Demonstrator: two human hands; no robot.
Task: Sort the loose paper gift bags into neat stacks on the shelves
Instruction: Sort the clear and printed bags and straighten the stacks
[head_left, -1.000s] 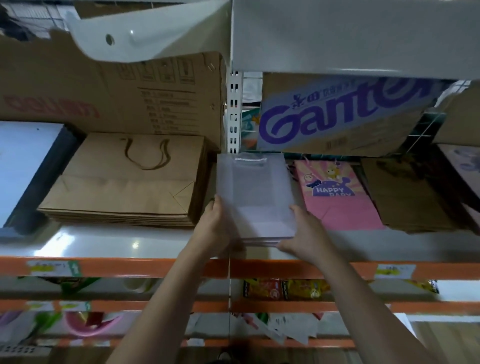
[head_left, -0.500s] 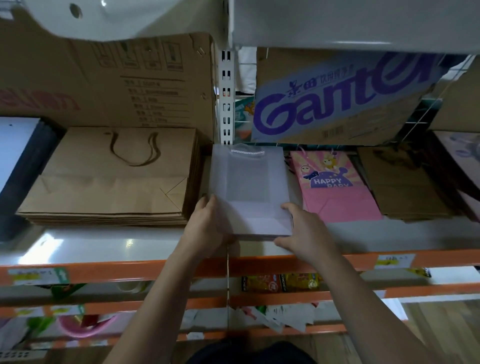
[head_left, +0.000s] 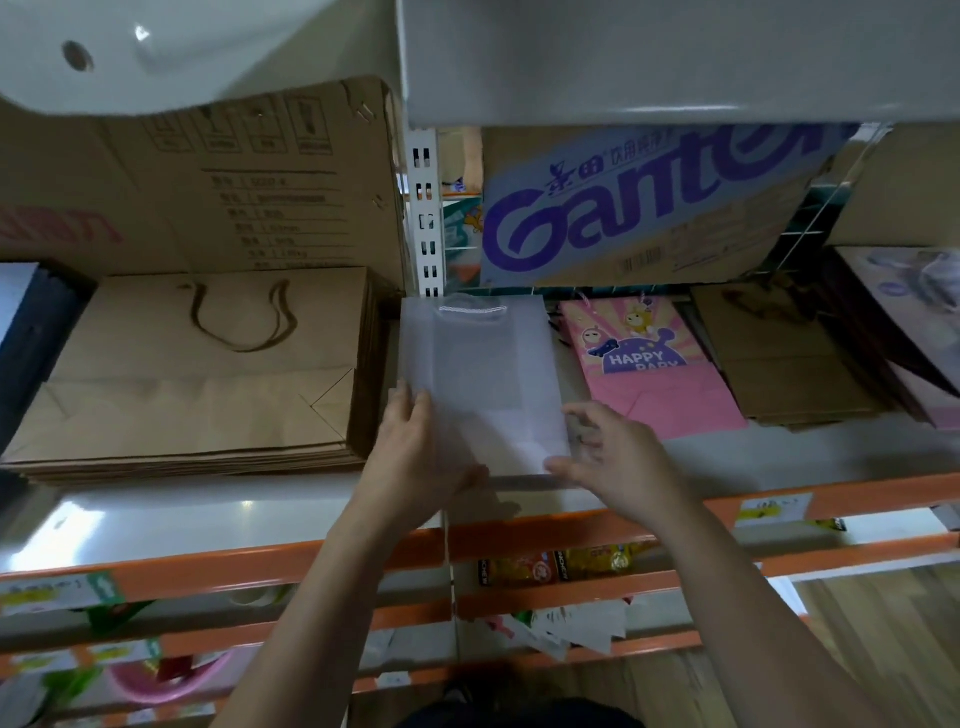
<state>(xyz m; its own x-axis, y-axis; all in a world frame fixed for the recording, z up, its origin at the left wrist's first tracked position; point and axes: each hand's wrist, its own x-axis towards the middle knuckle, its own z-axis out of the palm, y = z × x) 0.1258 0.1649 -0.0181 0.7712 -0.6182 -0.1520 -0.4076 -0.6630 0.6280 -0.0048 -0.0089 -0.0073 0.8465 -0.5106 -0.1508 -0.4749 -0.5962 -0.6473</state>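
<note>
The frosted bag (head_left: 483, 374) looks matt and translucent, like thin plastic, with a white cord handle. The brown bags (head_left: 197, 384) are rough, matt kraft paper. The pink bag (head_left: 660, 400) is smoother printed paper. The shelf (head_left: 208, 512) is glossy white metal, the boxes (head_left: 234, 187) are dull cardboard, and the floor (head_left: 883, 649) is wood.

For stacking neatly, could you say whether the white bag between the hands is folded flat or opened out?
Folded flat: the white bag lies thin on the shelf, its handle flat against it.
</note>
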